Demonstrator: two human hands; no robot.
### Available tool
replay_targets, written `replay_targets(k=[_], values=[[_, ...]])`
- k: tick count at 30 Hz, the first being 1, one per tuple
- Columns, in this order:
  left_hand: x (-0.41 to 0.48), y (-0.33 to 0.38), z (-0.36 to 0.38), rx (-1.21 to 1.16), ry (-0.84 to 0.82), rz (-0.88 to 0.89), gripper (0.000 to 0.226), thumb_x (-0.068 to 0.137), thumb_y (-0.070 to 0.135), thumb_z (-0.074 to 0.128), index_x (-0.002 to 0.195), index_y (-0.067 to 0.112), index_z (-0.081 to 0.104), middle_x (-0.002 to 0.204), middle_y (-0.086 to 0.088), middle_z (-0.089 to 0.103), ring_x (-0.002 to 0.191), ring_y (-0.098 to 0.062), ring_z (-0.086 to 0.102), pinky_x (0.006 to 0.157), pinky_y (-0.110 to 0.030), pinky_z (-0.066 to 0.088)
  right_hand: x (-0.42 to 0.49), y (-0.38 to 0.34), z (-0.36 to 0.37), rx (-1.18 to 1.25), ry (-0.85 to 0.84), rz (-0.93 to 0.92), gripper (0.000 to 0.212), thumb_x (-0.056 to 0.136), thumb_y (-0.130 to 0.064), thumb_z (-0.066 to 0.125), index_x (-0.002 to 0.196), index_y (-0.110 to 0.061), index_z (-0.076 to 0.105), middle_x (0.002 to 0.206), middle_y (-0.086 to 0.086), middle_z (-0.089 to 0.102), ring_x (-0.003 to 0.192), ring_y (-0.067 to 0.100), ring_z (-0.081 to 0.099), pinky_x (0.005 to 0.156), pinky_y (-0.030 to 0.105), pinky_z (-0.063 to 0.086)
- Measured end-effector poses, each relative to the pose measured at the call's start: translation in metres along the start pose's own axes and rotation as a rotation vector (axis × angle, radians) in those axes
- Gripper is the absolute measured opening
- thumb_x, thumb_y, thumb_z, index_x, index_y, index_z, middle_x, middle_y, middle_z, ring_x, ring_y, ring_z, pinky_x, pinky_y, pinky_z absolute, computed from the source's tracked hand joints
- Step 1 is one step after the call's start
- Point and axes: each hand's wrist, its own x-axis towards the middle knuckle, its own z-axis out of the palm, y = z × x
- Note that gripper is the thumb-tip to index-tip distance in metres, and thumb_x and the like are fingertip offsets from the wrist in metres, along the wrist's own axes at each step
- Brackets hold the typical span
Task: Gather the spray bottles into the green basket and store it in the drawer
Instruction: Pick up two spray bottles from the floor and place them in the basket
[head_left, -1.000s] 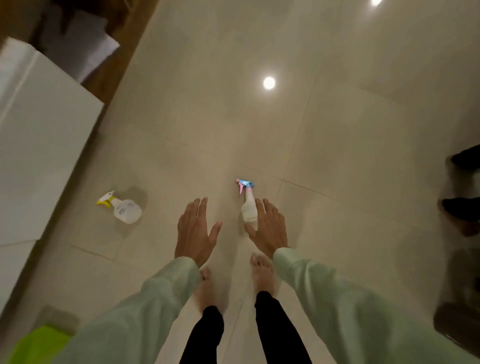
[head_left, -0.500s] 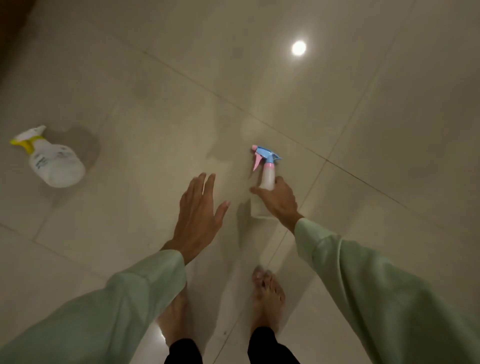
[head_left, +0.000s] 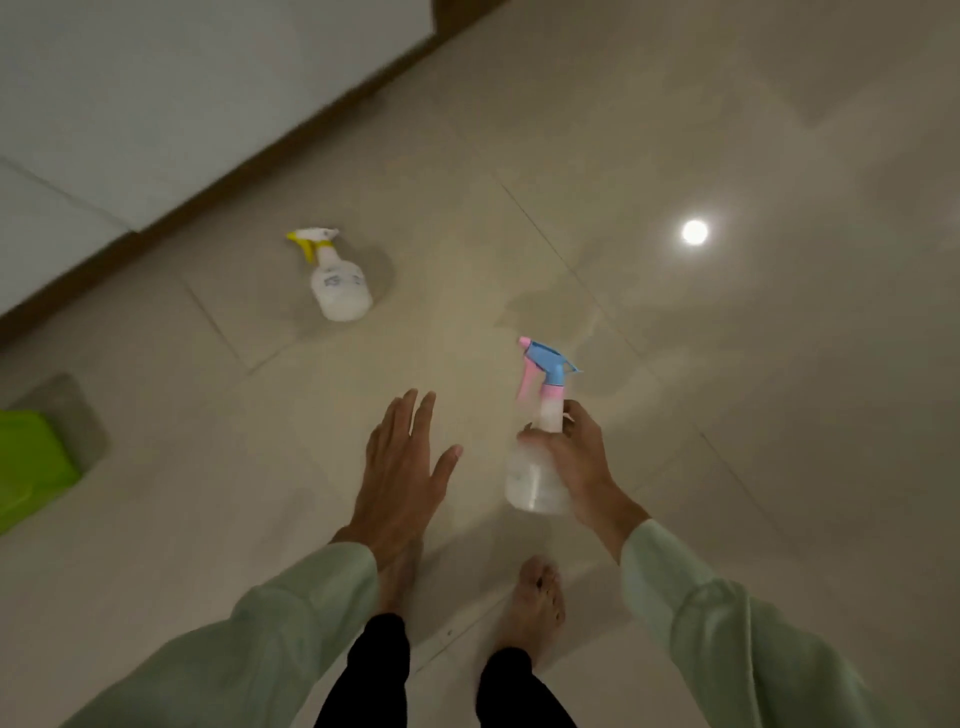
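Right hand (head_left: 574, 457) gripped the neck of a clear bottle (head_left: 535, 467) with blue-pink trigger. Left hand (head_left: 397, 470), beside the bottle, was spread and empty. Beyond it stood a yellow-trigger bottle (head_left: 337, 283); far left, the green basket (head_left: 31, 467).

sleeves (head_left: 291, 629): 2, pale mint green, loose; trousers (head_left: 374, 675): black; feet (head_left: 535, 603): bare

Glossy tiled floor (head_left: 727, 364), translucent plastic spray bottles (head_left: 340, 291), glossy green plastic basket (head_left: 31, 467)
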Motion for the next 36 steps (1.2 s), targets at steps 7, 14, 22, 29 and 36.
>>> replay_targets(k=[7,14,22,29,36], values=[[-0.080,-0.047,-0.134,-0.088,0.223,-0.153,0.069,0.097,0.052,0.039,0.154,0.024,0.013,0.165,-0.001,0.010,0.152,-0.020,0.007,0.122,-0.040,0.014,-0.112,-0.097,0.107,-0.071,-0.195,-0.222,0.015,0.091,-0.008,0.067,0.101,-0.017,0.062,0.092,0.007,0.067,0.079,0.016,0.065,0.069,0.031,0.053],[-0.142,-0.151,-0.232,-0.141,0.372,-0.281,0.070,0.098,0.052,0.039,0.155,0.021,0.013,0.164,-0.005,0.012,0.152,-0.023,0.008,0.122,-0.041,0.014,-0.186,-0.134,0.251,-0.218,-0.270,-0.368,0.023,0.083,-0.008,0.074,0.102,-0.019,0.068,0.094,0.003,0.073,0.084,0.014,0.067,0.074,0.028,0.051],[-0.213,-0.273,-0.309,-0.173,0.460,-0.419,0.068,0.098,0.050,0.040,0.154,0.019,0.017,0.163,-0.006,0.017,0.152,-0.024,0.011,0.121,-0.044,0.019,-0.249,-0.127,0.417,-0.375,-0.246,-0.537,0.039,0.075,-0.011,0.084,0.111,-0.014,0.068,0.102,-0.001,0.072,0.099,0.014,0.066,0.086,0.029,0.047],[-0.236,-0.354,-0.340,-0.232,0.514,-0.517,0.068,0.098,0.050,0.041,0.154,0.019,0.017,0.163,-0.005,0.015,0.152,-0.023,0.011,0.121,-0.041,0.017,-0.273,-0.099,0.534,-0.490,-0.295,-0.574,0.038,0.073,-0.014,0.086,0.107,-0.004,0.071,0.100,0.008,0.071,0.095,0.022,0.066,0.076,0.022,0.045],[-0.220,-0.429,-0.354,-0.257,0.469,-0.582,0.069,0.098,0.049,0.041,0.155,0.021,0.015,0.163,-0.005,0.015,0.151,-0.024,0.013,0.120,-0.043,0.020,-0.261,-0.075,0.636,-0.494,-0.319,-0.587,0.036,0.074,-0.011,0.085,0.108,-0.007,0.071,0.089,-0.001,0.070,0.082,0.008,0.064,0.066,0.004,0.041]])
